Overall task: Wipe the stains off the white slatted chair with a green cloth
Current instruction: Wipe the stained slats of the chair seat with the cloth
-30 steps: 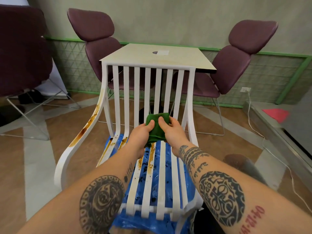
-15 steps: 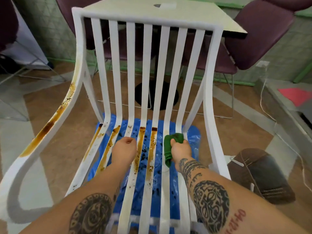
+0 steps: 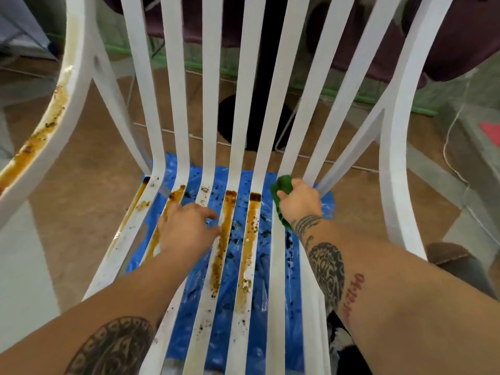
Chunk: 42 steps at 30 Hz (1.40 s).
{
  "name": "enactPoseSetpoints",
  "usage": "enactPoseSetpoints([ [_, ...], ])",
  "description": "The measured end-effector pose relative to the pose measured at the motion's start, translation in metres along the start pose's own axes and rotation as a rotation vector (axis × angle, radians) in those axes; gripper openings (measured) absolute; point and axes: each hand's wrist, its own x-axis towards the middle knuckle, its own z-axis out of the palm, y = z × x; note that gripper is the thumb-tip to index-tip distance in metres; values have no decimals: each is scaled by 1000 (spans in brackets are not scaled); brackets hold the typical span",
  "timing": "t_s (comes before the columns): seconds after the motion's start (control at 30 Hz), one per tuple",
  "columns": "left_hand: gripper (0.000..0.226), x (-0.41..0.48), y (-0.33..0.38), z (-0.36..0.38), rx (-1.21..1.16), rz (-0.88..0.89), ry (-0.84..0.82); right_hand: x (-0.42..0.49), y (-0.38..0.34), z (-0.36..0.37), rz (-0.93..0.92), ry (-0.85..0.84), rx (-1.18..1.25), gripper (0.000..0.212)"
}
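Left hand: fingers relaxed and spread, resting flat on the stained seat slats.
Right hand: fingers curled tight round the green cloth.
Green cloth: bunched, poking out past the knuckles, pressed on a seat slat.
Stains: brown streaks between the hands.
White slatted chair: its back rises beyond.

1 head-worn camera looks forward and steeply down, close over the chair seat and both forearms.
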Motion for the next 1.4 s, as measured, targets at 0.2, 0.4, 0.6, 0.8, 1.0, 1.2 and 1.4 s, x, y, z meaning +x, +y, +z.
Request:
enactPoseSetpoints([
  [0.2, 40, -14, -8, -1, -40, 22, 10, -12, -4, -16, -106, -134, -313, 23],
  [0.4, 42, -36, -15, -4, -68, 0, 8, -69, 6, -22, -50, -318, -413, 7],
  [0.6, 42, -56, -15, -8, -60, -11, 16, -77, -2, -36, -32, -366, -413, 17],
  [0.8, 38, -65, -25, -2, -125, -12, 48, -53, -1, -31, -90, -171, -229, 39],
  [1.0, 45, -77, -21, -5, -103, 31, -10, -92, 26, -8, -148, -147, -209, 31],
  [1.2, 50, -112, -9, -12, -67, 15, -60, -145, 39, -3, -242, -188, -301, 26],
  [1.4, 57, -152, -5, -5, -14, 30, -131, -204, 55, -3, -312, -256, -354, 26],
])
